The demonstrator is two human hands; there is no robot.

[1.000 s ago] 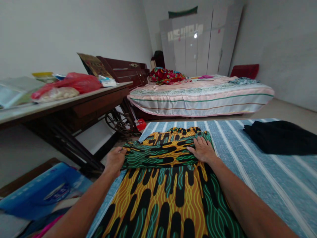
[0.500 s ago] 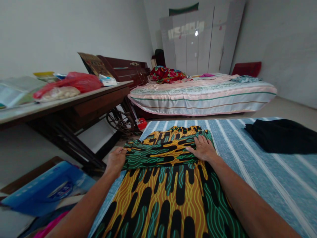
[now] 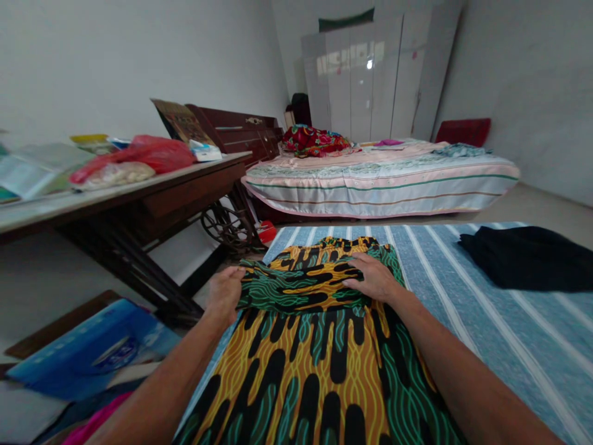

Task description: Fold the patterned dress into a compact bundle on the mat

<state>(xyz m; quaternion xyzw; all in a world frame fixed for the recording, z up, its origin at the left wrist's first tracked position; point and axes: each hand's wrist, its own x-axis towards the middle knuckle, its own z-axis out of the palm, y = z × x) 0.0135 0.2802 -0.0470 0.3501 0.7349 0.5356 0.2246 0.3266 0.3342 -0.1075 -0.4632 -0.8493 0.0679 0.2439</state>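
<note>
Upper left of frame: red bag (image 3: 162,154) on surface (image 3: 32,210), contents hidden. Centre: left hand (image 3: 223,294) pinches patterned cloth (image 3: 306,352) at its fold; right hand (image 3: 376,279), partly open, lies across it.

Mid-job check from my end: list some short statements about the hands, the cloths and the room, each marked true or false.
1. The left hand grips an end of the folded part of the patterned garment. True.
2. The right hand is raised clear of the garment. False: it touches it.
3. The black cloth lies on the striped sheet. True.
4. The red plastic bag lies on the bed. False: it is on the table.
5. The red floral bundle is on the bed. True.
</note>
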